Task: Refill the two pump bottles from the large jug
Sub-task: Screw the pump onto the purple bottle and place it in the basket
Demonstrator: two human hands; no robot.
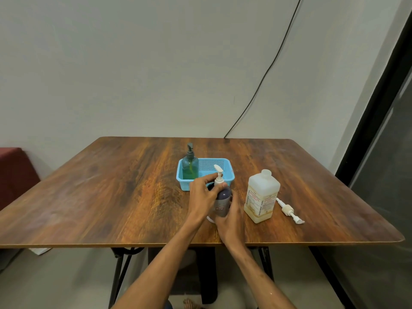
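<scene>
Both hands at the dark pump bottle [223, 197], near the middle of the worktop [111, 197].

The large jug [262, 195] stands uncapped toward the right edge, seemingly ready to pour. The blue basket [209, 159] beyond holds the green pump bottle [190, 167] upright. Just in front of the basket, the right hand [230, 219] wraps the dark bottle's body to steady it, while the left hand [201, 195] pinches the white pump collar [218, 181], probably to twist it. A loose pump [288, 210] lies beside the jug.

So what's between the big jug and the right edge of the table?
A loose white pump, lying flat on the table, in the head view.
</scene>
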